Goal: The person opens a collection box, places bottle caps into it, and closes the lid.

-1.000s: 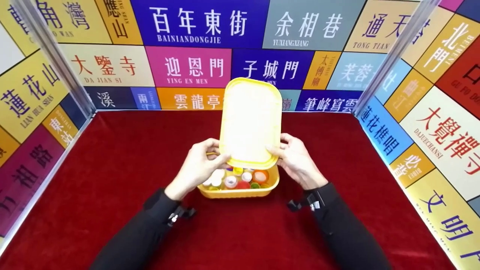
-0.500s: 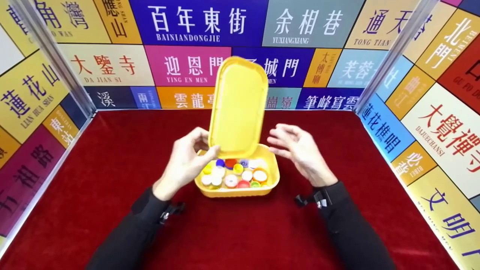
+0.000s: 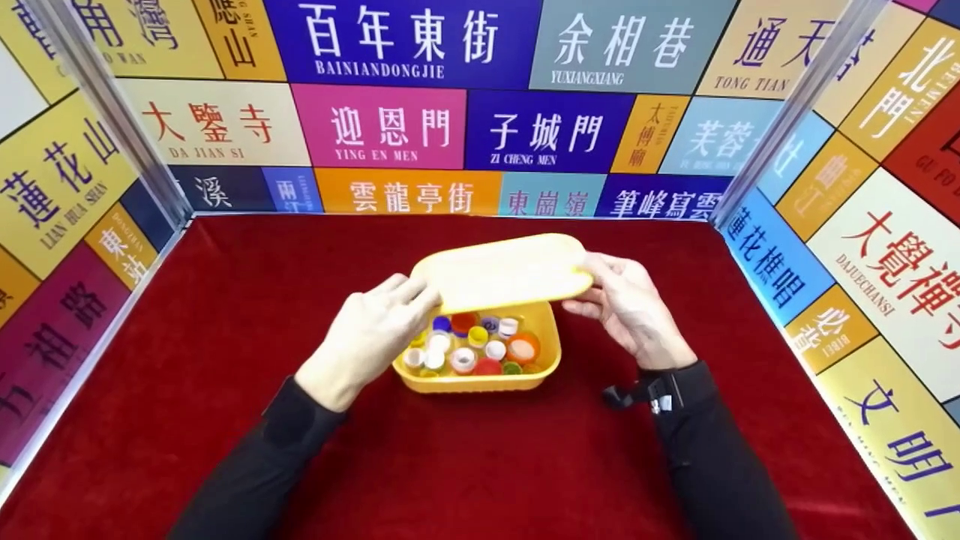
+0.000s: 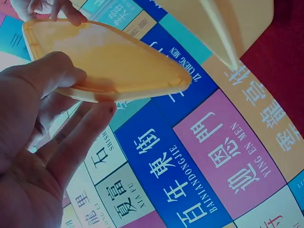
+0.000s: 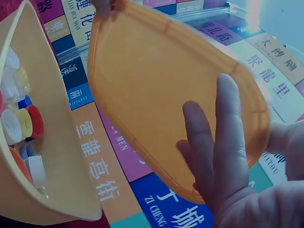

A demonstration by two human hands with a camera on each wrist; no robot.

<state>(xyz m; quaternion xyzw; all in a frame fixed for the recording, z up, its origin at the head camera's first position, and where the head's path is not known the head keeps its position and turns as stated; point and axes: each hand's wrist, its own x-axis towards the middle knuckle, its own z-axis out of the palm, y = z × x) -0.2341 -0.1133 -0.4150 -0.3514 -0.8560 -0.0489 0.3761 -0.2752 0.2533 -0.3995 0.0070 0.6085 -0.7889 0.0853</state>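
A yellow plastic lid (image 3: 502, 274) is held tilted above the back of a yellow plastic box (image 3: 472, 385). My left hand (image 3: 367, 326) grips its left end; in the left wrist view the thumb lies on one face of the lid (image 4: 114, 61) and fingers lie on the other. At the lid's right end, my right hand (image 3: 637, 311) pinches the edge with the thumb on top and fingers beneath. Those fingers (image 5: 230, 123) extend across the underside in the right wrist view. Loose plastic bottle caps (image 3: 463, 361), white, red, yellow, blue, green and orange, lie in the box.
The box stands on a red cloth-covered table (image 3: 480, 465). Panels with large printed characters (image 3: 397, 45) close off the back and both sides, with metal posts (image 3: 127, 127) at the corners.
The lid was upright in both hands, then held by the left alone while the right hand came off. Now it is lower, turned sideways, and the right hand holds it again.
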